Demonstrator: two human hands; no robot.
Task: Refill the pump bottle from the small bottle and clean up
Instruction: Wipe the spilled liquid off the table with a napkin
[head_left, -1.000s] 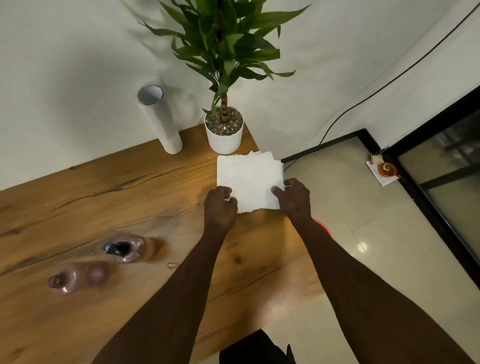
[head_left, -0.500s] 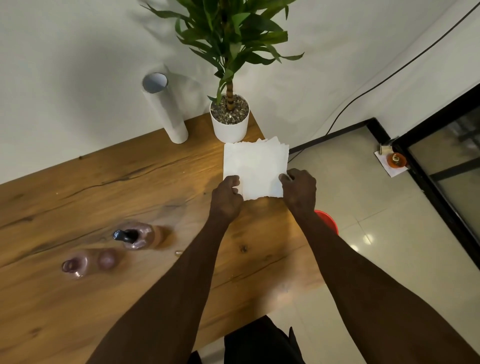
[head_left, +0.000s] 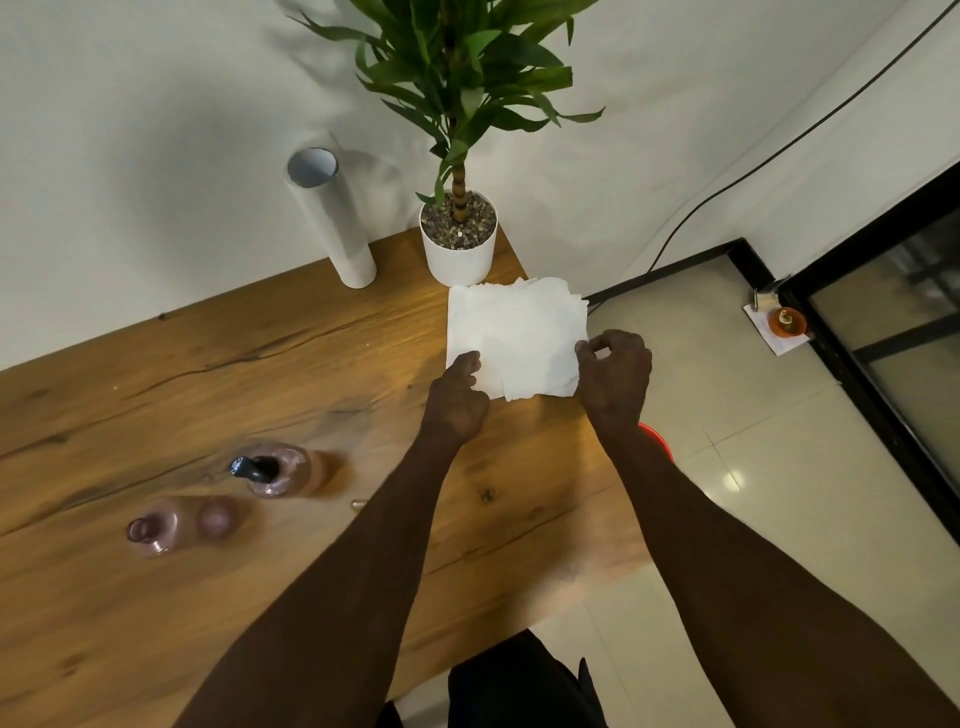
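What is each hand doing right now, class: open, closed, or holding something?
Left hand: closed on the near left edge of the paper towel.
Right hand: pinching the towel's right edge.

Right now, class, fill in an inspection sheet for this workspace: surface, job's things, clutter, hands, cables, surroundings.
Surface: wooden table, cracked grain.
Job's things: pump bottle and small bottle upright, apart; paper towels at the table's right edge.
Clutter: potted plant, white tube.
Hands: left hand and right hand pinch the towels' near corners.
Cables: black cable along the wall.
Surroundings: tiled floor, red object below the table.
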